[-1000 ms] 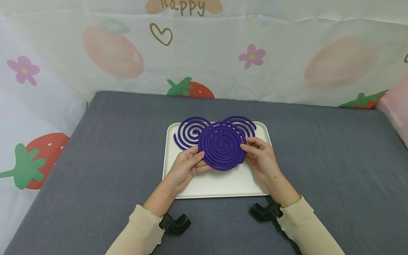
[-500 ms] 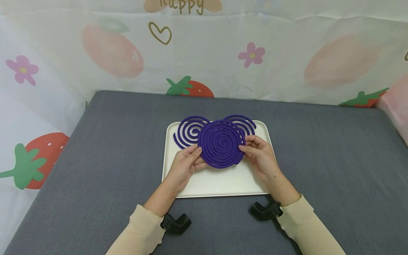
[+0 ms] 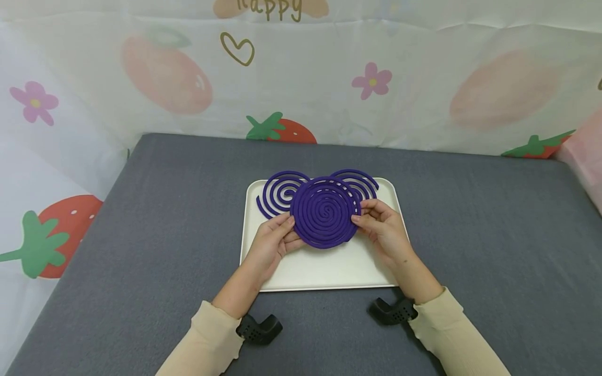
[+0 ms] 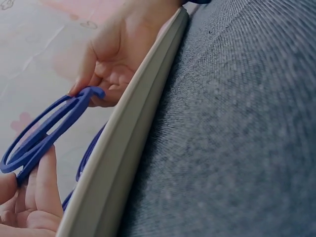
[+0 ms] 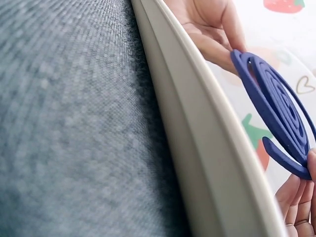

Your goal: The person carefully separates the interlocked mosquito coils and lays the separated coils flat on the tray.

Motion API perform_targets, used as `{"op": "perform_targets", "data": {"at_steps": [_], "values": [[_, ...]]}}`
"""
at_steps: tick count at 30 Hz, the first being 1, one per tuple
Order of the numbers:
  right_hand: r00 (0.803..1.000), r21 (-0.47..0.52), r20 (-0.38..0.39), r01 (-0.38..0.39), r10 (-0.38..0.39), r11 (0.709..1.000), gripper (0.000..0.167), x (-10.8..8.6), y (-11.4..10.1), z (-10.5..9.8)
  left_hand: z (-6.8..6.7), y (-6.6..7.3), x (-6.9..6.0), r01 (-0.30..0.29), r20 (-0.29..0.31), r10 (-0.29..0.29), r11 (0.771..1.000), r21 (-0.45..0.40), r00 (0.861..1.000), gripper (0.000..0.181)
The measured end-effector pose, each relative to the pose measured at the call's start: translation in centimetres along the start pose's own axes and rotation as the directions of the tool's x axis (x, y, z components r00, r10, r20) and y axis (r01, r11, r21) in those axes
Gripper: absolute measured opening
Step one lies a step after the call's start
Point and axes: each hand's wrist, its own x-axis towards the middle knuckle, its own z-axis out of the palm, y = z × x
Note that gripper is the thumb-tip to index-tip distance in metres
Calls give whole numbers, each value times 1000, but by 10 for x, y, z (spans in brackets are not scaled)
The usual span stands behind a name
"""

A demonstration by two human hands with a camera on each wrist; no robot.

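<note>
Both my hands hold a purple mosquito coil [image 3: 324, 214] above a cream tray [image 3: 329, 274], its spiral face tilted up. My left hand [image 3: 273, 243] pinches its left edge, thumb on top and fingers underneath. At the opposite edge, my right hand [image 3: 388, 230] pinches it between thumb and fingers. The held coil [image 5: 276, 106] looks like interleaved spirals, with slight gaps near its rim in the wrist views. Behind it on the tray's far side lie a looser coil [image 3: 288, 194] at left and another loose coil [image 3: 354, 171] at right, both partly covered by the held one.
The tray stands on a table with a grey cloth [image 3: 155, 235]. A white curtain [image 3: 320, 62] printed with strawberries and flowers hangs behind and to the left. Something pink [image 3: 585, 151] is at the right edge. Each wrist wears a black device [image 3: 258, 330].
The held coil has shifted slightly to the left and away from me, with both hands still gripping its edges. The coils on the tray have not moved.
</note>
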Motion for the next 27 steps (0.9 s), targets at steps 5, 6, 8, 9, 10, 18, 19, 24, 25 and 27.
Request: {"op": "perform_targets", "data": {"at_steps": [5,6,8,9,10,18,19,24,25,27], "values": [[1000,-10,-1,2,-2,1000,35,0,1,-1,0,0,0,-5,-10,5,1000,23,1000,39],[1000,-15,-5,-1,1,1000,34,0,1,-1,0,0,0,-4,-9,5,1000,27,1000,39],[1000,-22,-10,-6,6,1000,33,0,0,0,1,0,0,-1,-6,1,999,32,1000,39],[1000,-28,-13,-10,10,1000,33,0,0,-1,1,0,0,2,-4,-2,1000,30,1000,39],[1000,-30,-15,-11,11,999,32,0,0,0,1,0,0,4,1,-4,1000,26,1000,39],[1000,-33,-20,-17,17,999,32,0,0,0,1,0,-2,31,56,-30,1000,-7,998,43],[1000,-34,-22,-18,17,999,32,0,0,0,1,0,-2,32,60,-31,999,-7,998,43],[999,-46,-18,-27,26,999,31,0,0,0,0,0,-1,23,79,-24,1000,12,997,44],[999,-53,-15,-29,28,998,31,0,0,0,0,0,-1,22,87,-24,1000,20,996,44],[999,-68,-10,-33,33,997,29,0,1,0,0,-1,0,17,96,-21,999,43,995,44]]}}
